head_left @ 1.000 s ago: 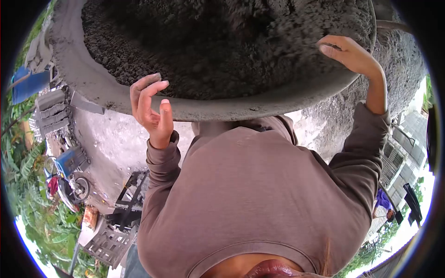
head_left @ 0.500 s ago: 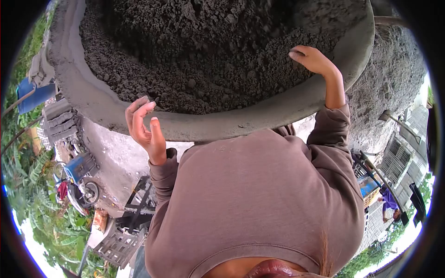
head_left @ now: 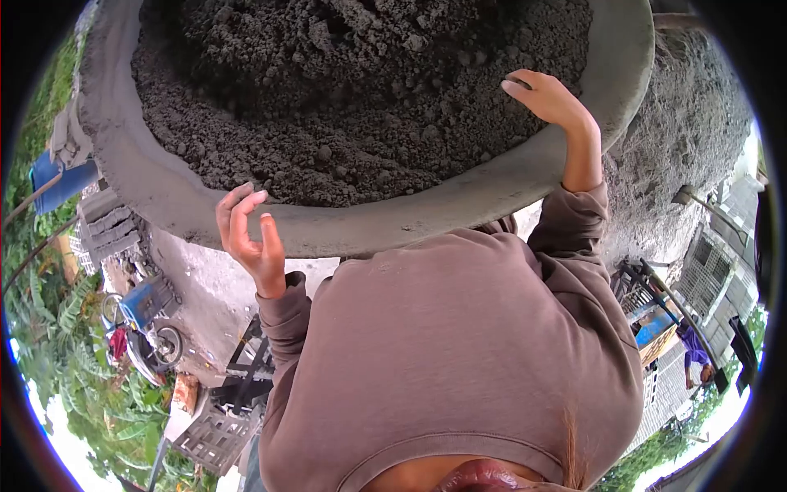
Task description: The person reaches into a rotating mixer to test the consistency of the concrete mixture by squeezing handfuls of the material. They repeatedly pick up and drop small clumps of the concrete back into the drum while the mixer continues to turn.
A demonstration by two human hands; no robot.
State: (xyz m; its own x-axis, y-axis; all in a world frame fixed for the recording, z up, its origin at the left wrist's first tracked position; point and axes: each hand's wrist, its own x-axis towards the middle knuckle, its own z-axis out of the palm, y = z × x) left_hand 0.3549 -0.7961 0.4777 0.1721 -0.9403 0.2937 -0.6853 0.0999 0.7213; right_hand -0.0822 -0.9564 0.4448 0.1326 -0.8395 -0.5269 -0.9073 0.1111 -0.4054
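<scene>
A wide, round grey basin point(head_left: 393, 230) fills the top of the head view, its thick rim curving close in front of my brown sweatshirt. Dark grey, crumbly mix point(head_left: 324, 156) lies inside in loose clumps. At the rim's near left side is my left hand point(head_left: 252, 244), raised with bent fingers spread apart and nothing in them. My right hand point(head_left: 551, 102) reaches over the right side of the rim, above the mix. Its fingers are loosely bent downward, grey at the tips, and no object shows in it.
Beyond the basin on the right rises a grey heap point(head_left: 684, 139), with a long-handled tool point(head_left: 709, 213) beside it. Grey blocks point(head_left: 109, 228) are stacked at left, near a motorcycle point(head_left: 160, 344). A person in purple point(head_left: 695, 348) is far right.
Both hands sit slightly further left in the view, with their poses almost the same. Mix at the upper right, blurred earlier, now shows as sharp clumps.
</scene>
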